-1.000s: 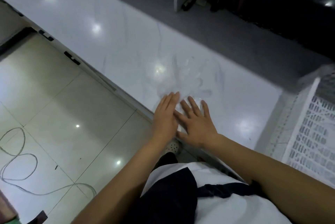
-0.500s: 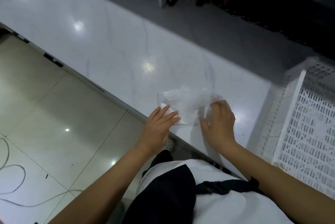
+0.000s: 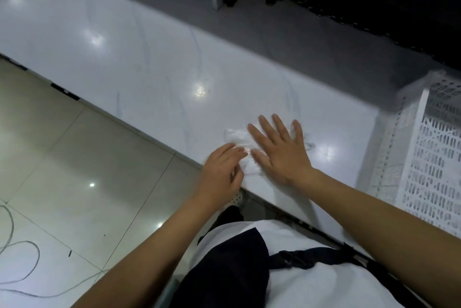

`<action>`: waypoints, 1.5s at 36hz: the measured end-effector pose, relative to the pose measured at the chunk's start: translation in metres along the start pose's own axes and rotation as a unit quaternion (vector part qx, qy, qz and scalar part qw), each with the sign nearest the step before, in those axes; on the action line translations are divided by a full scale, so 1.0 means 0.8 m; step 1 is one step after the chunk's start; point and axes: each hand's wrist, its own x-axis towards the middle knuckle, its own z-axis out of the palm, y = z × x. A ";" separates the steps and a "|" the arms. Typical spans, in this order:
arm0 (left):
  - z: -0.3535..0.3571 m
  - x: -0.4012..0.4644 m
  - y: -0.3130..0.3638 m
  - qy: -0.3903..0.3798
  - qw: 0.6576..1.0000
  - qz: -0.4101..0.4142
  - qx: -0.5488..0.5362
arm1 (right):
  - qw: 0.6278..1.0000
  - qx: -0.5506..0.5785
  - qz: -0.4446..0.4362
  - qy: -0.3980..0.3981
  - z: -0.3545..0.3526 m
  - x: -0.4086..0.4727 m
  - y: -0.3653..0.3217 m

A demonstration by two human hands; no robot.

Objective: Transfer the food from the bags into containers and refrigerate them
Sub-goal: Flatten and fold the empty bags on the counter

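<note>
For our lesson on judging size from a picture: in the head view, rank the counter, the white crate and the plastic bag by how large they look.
1. Counter: largest, spanning most of the view.
2. Crate: cut off by the right edge, so its full size is unsure.
3. Bag: smallest, flattened, partly hidden under the right hand.

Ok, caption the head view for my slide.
Right hand flattens a clear plastic bag on the white counter; left hand touches its near edge.

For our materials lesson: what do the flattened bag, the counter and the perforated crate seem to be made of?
Bag: thin clear plastic film, crinkled and see-through under the right hand.
Counter: glossy white stone or a stone-look surface, with faint grey veins and lamp reflections.
Crate: white moulded plastic, probably, with regular slotted holes.
</note>
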 end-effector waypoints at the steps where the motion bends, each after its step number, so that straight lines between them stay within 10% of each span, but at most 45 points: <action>1: 0.002 0.003 0.000 -0.007 1.000 -0.004 0.017 | 1.000 0.006 -0.001 0.006 0.003 0.001 0.002; 13: 0.027 0.044 -0.007 -0.144 0.963 -0.086 0.209 | 0.999 0.013 0.019 0.036 0.012 0.002 -0.002; 33: 0.018 0.043 -0.016 -0.173 0.960 -0.057 0.212 | 0.985 0.060 0.152 0.055 0.016 0.008 -0.012; 40: -0.029 0.043 -0.015 -0.141 0.983 -0.117 -0.012 | 0.979 0.073 0.178 0.071 0.017 0.008 -0.016; 46: -0.066 0.059 0.018 -0.087 0.877 -0.345 -0.324 | 0.978 0.080 0.179 0.077 0.016 0.006 -0.016; 54: -0.081 0.090 0.011 -0.063 0.747 -0.482 -0.453 | 0.978 0.080 0.177 0.081 0.017 0.005 -0.015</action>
